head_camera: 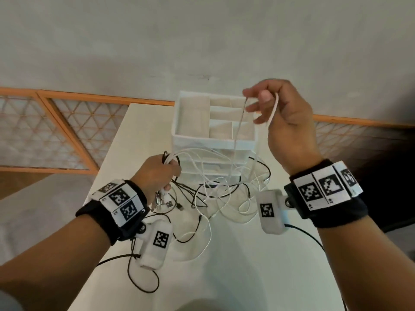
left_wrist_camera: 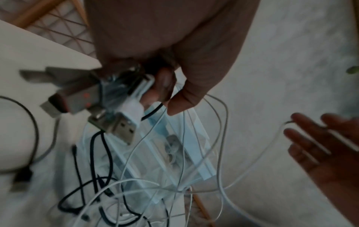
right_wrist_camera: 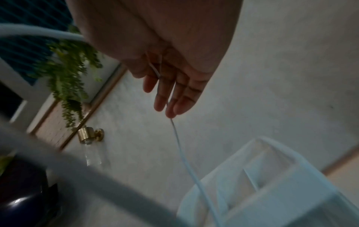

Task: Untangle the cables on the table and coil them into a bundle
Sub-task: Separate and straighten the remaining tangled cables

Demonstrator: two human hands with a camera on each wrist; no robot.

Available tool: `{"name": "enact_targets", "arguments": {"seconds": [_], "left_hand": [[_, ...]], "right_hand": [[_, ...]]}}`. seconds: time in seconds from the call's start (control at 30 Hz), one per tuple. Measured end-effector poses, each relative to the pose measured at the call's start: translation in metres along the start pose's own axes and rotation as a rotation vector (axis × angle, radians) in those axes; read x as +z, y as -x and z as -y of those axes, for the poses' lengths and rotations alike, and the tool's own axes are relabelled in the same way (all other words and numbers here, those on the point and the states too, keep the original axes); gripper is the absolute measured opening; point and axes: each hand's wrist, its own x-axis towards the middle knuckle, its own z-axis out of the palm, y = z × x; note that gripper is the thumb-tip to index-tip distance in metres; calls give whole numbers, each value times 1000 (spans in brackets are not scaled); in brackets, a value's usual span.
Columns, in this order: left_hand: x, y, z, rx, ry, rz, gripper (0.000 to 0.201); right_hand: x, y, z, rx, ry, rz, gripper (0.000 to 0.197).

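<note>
A tangle of white and black cables (head_camera: 220, 190) lies on the white table (head_camera: 247, 270) in front of a white organizer box (head_camera: 211, 140). My left hand (head_camera: 157, 173) hovers low over the tangle's left side and grips a bunch of cable ends. In the left wrist view that hand (left_wrist_camera: 165, 92) holds several USB plugs (left_wrist_camera: 124, 122). My right hand (head_camera: 276, 108) is raised above the box. It pinches a thin white cable (head_camera: 238, 131) at the thumb and forefinger, with the other fingers loosely extended. The cable (right_wrist_camera: 184, 156) hangs taut from the right hand (right_wrist_camera: 170, 92) down into the tangle.
The organizer (right_wrist_camera: 291, 153) has several open compartments and clear drawers facing the tangle. The table's left edge runs close to my left arm, with an orange lattice railing (head_camera: 67, 131) beyond. Black leads (head_camera: 143, 286) from the wrist cameras trail across the near table.
</note>
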Motion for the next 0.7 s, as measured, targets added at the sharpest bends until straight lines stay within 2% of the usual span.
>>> {"name": "enact_targets", "arguments": {"seconds": [0.07,0.2,0.3,0.37,0.43,0.53,0.57,0.6,0.63,0.7], "left_hand": [[-5,-1,6,-34,-39,-11,17],[-15,-1,16,-114,-101,-73,23],[-19,-5,10,-103,20,-98,13],[-22,-6,1,-100,159,-128,11],[-27,-6,-8,-103,286,-159,14],[-34,-5,-13,-97,370,-185,16],[-34,-5,-12,-90,374,-181,15],[-33,-5,-10,-86,369,-172,16],[-31,-6,-8,-83,354,-163,18],[-25,-10,-1,-71,294,-171,23]], "right_hand": [[-3,0,5,-82,83,-32,21],[-8,1,7,-147,186,-35,31],[-6,6,-17,-117,284,-10,32],[-7,15,-52,31,346,-17,21],[-17,29,-93,331,353,-93,8],[-33,54,-136,910,110,-267,22],[-36,61,-142,1017,32,-322,27],[-37,67,-143,1052,-2,-367,28],[-37,69,-138,1023,-11,-409,26],[-34,61,-121,851,-27,-483,19]]}}
